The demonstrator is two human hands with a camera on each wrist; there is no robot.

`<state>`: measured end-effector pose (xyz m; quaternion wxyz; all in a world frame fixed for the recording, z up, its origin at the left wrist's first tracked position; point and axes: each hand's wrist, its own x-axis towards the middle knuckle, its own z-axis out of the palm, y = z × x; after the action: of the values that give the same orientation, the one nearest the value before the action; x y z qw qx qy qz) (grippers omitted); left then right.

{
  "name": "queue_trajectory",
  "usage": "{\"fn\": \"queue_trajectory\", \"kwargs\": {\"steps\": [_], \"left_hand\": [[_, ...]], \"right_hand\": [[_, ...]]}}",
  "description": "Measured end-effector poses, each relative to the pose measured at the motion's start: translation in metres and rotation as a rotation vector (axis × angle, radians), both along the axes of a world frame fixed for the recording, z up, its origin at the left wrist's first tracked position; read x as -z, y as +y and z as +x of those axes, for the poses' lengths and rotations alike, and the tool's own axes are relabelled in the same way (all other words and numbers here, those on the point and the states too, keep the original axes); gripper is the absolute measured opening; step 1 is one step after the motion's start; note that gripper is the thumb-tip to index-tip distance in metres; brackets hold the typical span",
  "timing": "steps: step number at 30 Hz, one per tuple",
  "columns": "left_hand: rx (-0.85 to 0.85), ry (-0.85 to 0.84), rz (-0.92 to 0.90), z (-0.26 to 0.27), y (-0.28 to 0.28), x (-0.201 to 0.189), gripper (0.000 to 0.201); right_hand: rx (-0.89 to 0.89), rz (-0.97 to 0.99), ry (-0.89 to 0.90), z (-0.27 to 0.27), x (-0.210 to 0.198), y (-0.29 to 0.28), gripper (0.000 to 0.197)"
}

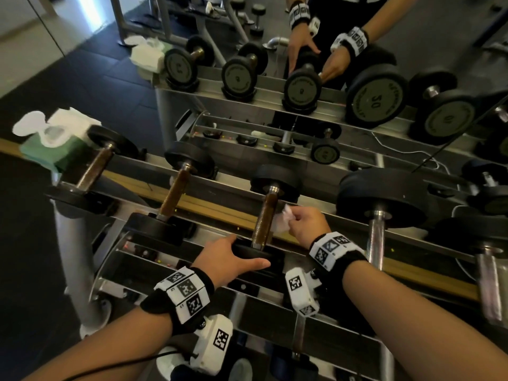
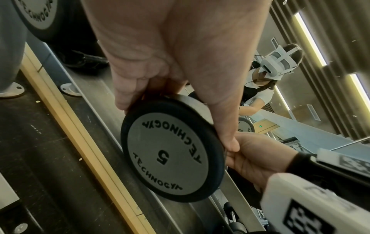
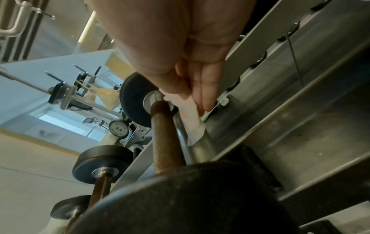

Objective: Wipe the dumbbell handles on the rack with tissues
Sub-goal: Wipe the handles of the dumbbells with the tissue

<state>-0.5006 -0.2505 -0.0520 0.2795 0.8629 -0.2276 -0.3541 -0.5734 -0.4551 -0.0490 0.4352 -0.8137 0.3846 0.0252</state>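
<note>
The left hand (image 1: 228, 259) gripped the near end plate (image 2: 172, 150) of the third dumbbell (image 1: 265, 215), centre frame, on the rack (image 1: 220, 185); the right hand (image 1: 305, 224) pinched a tissue (image 1: 283, 218) beside its rusty handle (image 3: 164, 136). The tissue looked flimsy (likely to tear), the dumbbell heavy and stiff. Five front-row dumbbells showed, and one tissue pack (image 1: 52, 144).

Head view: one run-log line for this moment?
left hand grips near weight plate | right hand pinches tissue beside rusty handle | tissue box at rack's far left

The head view looks steeply down on the rack (image 1: 275, 188); both wrist views sit close under the hands, sharing its third dumbbell (image 1: 265, 215).
</note>
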Motion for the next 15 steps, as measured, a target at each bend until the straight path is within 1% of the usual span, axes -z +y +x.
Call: {"fn": "queue_trajectory", "kwargs": {"steps": [4,6,7,10,12,15], "left_hand": [[0.007,-0.009,0.018,0.000,-0.001,0.003,0.102],[-0.001,0.007,0.019,0.000,0.000,0.004,0.108],[-0.004,0.008,0.013,0.000,0.000,0.005,0.106],[-0.001,0.010,0.003,0.000,0.000,0.003,0.092],[0.009,0.037,0.002,0.001,0.001,0.004,0.076],[0.023,0.099,-0.007,0.003,0.001,0.002,0.067]], "right_hand": [[0.035,0.204,-0.043,0.020,0.014,0.007,0.023],[0.019,0.200,-0.076,0.017,0.017,0.011,0.023],[-0.005,0.185,-0.081,0.013,0.015,0.013,0.023],[-0.122,0.168,-0.034,-0.001,0.004,0.016,0.021],[-0.245,0.134,0.043,-0.009,-0.004,0.017,0.019],[-0.379,0.134,0.100,-0.020,-0.019,0.019,0.018]]}}
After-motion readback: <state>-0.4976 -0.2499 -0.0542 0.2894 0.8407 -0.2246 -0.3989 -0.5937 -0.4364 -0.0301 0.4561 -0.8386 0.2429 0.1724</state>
